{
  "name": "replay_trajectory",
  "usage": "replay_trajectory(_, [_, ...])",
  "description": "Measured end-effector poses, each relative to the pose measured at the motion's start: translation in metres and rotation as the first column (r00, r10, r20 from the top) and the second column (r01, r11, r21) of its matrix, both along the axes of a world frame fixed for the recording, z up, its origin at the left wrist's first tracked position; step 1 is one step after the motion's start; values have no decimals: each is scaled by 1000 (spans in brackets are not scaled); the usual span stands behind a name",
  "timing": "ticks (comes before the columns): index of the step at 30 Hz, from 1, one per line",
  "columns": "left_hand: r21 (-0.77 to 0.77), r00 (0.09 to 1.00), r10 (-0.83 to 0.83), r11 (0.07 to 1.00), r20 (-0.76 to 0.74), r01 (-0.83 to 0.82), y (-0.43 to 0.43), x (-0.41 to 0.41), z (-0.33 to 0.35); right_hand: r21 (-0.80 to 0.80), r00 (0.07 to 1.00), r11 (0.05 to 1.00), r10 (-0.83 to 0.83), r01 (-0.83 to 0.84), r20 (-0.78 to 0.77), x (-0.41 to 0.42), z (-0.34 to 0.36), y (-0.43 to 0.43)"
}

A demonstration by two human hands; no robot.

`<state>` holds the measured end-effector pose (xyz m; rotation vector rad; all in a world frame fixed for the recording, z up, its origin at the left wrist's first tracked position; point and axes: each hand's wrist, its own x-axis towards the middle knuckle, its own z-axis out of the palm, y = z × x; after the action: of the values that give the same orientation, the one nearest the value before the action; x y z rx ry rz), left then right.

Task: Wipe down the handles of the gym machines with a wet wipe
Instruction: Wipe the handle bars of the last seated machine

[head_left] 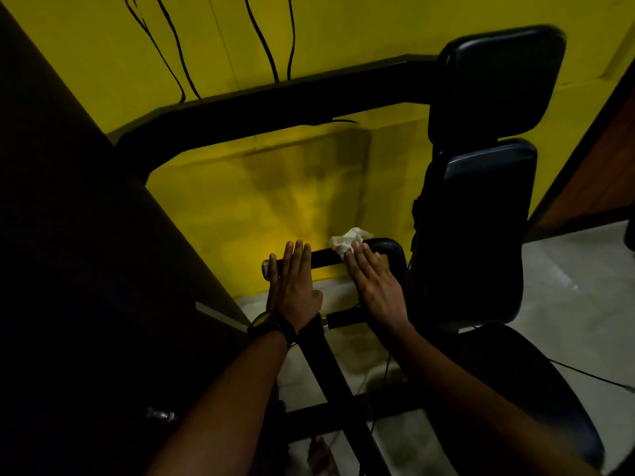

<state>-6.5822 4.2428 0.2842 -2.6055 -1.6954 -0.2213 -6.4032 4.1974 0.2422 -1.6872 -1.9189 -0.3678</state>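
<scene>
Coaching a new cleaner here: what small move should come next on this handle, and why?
Probably slide the right hand, pressing the wet wipe, leftward along the handle: the wipe sits bunched at the right bend, and bare bar stretches toward the left hand, which rests flat near the end.

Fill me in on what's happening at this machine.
A person is wiping a gym machine's handle. The right hand presses a crumpled wipe onto the black bar with straight fingers, near the bend. The left hand, with a watch on its wrist, lies flat on the same bar towards its free end. A second, lower handle sits untouched beneath the hands, and the seat pads stand to the right.
</scene>
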Motion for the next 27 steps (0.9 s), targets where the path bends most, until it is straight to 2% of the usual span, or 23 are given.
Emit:
replay_trajectory(3, [-6, 1000, 5, 1000, -24, -5, 0, 3, 0, -6, 997, 998, -57, 57, -53, -7, 2, 0])
replay_trajectory(6, [12, 1000, 2, 1000, -13, -2, -1, 5, 1, -23, 995, 999, -32, 30, -90, -4, -3, 6])
replay_trajectory(10, [33, 1000, -6, 999, -11, 7, 0, 4, -3, -24, 1000, 1000, 9, -10, -29, 2, 9, 23])
replay_trajectory(13, [20, 1000, -3, 1000, -4, 3, 1, 5, -2, 1, 993, 996, 86, -86, -75, 4, 23, 26])
replay_trajectory(17, [6, 1000, 5, 1000, -13, -4, 1, 7, -1, -21, 992, 995, 99, -101, -78, 0, 36, 16])
replay_trajectory(19, [15, 1000, 9, 1000, -12, -9, 2, 8, -1, 8, 983, 996, 88, -87, -160, -1, 44, 10])
replay_trajectory(21, [13, 1000, 9, 1000, -18, -9, 2, 9, 1, 11, 950, 1000, 12, -9, -311, 4, 48, 13])
replay_trajectory(22, [9, 1000, 8, 1000, -21, -8, 2, 10, 1, 18, 955, 999, -22, 29, -297, 6, 48, 16])
replay_trajectory(25, [11, 1000, -3, 1000, 3, 3, 4, 10, 1, -22, 995, 997, -75, 73, -67, 7, 23, 21])
replay_trajectory(27, [25, 1000, -13, 1000, 28, 12, 5, 10, -1, -77, 994, 991, -108, 108, 6, 5, 11, 15])
